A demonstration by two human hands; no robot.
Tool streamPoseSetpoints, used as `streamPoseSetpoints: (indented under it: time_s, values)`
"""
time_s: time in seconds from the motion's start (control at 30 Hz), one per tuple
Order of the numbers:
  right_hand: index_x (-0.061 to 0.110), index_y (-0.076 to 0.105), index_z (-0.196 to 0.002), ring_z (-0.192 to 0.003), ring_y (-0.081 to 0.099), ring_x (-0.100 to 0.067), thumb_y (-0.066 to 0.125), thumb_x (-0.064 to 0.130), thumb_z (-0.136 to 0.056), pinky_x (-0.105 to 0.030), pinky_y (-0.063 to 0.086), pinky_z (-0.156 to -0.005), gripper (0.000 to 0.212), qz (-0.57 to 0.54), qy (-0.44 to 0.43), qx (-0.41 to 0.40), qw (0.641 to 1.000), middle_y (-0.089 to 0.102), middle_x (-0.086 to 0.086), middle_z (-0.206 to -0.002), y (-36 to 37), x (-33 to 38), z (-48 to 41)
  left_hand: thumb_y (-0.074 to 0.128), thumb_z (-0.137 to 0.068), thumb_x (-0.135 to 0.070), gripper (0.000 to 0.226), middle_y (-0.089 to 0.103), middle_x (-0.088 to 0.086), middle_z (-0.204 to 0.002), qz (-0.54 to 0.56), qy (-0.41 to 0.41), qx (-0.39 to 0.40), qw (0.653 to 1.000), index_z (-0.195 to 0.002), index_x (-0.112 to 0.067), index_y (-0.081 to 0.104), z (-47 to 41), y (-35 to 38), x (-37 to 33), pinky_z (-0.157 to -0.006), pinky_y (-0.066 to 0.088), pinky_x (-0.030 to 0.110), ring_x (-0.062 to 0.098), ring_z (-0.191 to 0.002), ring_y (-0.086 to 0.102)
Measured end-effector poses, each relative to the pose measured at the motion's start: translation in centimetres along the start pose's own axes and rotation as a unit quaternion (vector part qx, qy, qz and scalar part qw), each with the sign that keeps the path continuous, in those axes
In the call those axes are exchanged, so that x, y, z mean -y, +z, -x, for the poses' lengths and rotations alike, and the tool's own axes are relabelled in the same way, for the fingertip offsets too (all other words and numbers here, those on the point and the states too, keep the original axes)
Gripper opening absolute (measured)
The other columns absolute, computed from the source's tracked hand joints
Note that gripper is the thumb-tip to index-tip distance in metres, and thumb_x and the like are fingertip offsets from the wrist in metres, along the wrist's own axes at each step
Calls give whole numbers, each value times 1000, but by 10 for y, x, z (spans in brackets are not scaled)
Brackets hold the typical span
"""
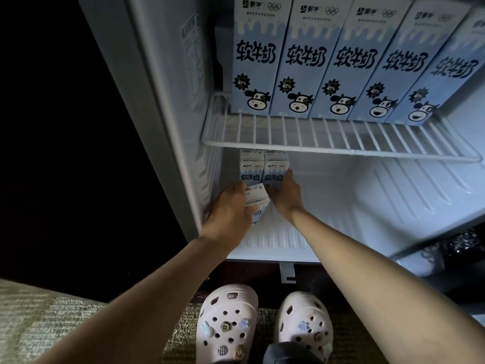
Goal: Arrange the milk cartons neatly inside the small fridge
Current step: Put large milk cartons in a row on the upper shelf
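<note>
Several pale blue milk cartons point(294, 61) with cow faces stand in a row on the upper wire shelf point(341, 145) of the small fridge. On the fridge floor at the back left stand two more cartons, one on the left point(250, 170) and one on the right point(275, 172). In front of them my left hand point(231, 208) grips a tilted carton point(258, 199) near the left wall. My right hand point(284, 193) holds the lower part of the right standing carton, fingers curled round its side.
The fridge's white ribbed floor point(367, 211) stretches to the right of the cartons. The left inner wall point(168, 101) is close to my left hand. Below are my two white clogs point(265, 327) on a woven rug.
</note>
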State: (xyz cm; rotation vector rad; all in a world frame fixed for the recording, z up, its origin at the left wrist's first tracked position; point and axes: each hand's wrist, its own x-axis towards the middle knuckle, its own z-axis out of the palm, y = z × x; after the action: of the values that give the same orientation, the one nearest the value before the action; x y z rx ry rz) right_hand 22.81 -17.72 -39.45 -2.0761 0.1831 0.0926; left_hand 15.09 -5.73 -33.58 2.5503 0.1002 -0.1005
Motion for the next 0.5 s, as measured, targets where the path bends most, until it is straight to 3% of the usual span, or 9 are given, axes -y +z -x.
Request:
streamPoseSetpoints:
  time_s: [0.13,0.2,0.27,0.37,0.43,0.5]
  values:
    - [11,37,-134,-118,53,-26,60,6,-85,-27,43,-88,54,21,-11,-31,999,50,-8,-135,-9,-7,11,55,-92,-23,35,52,6,-127,0,-8,0,1000,-123,-9,47,0,0,-3,-93,45,35,24,-118,52]
    - [11,35,-136,-98,60,-21,56,-1,-81,-21,46,-75,60,55,-21,-52,997,44,-5,-139,-17,-14,28,56,-92,-21,34,53,8,-126,14,-11,-5,1000,-122,-8,47,-1,1,-7,-92,47,37,27,-116,53]
    - [13,37,-132,-74,57,-10,57,-2,-77,-13,43,-60,60,91,-62,-1,994,45,-2,-136,-22,-23,47,56,-91,-15,32,56,12,-122,44,5,-12,999,-120,-6,48,-3,6,-13,-89,49,35,28,-112,56]
    - [21,36,-129,-71,57,-7,68,21,-75,-25,52,-61,63,115,-92,74,986,52,3,-122,-16,-29,65,54,-91,-10,29,59,13,-114,79,24,-17,996,-119,-5,48,-5,15,-27,-84,49,32,27,-105,59]
    - [20,37,-125,-80,63,-16,68,36,-69,-31,51,-63,66,65,-57,42,995,59,1,-114,-14,-25,67,54,-90,-9,31,57,12,-114,84,34,-14,996,-120,-4,48,-6,22,-37,-88,51,34,26,-107,58]
    - [13,42,-120,-85,61,-20,58,40,-66,-22,44,-60,62,24,-23,-9,999,62,-4,-110,-17,-21,64,54,-89,-6,30,56,13,-115,92,40,-9,995,-119,-3,49,-9,30,-45,-89,50,33,26,-108,56]
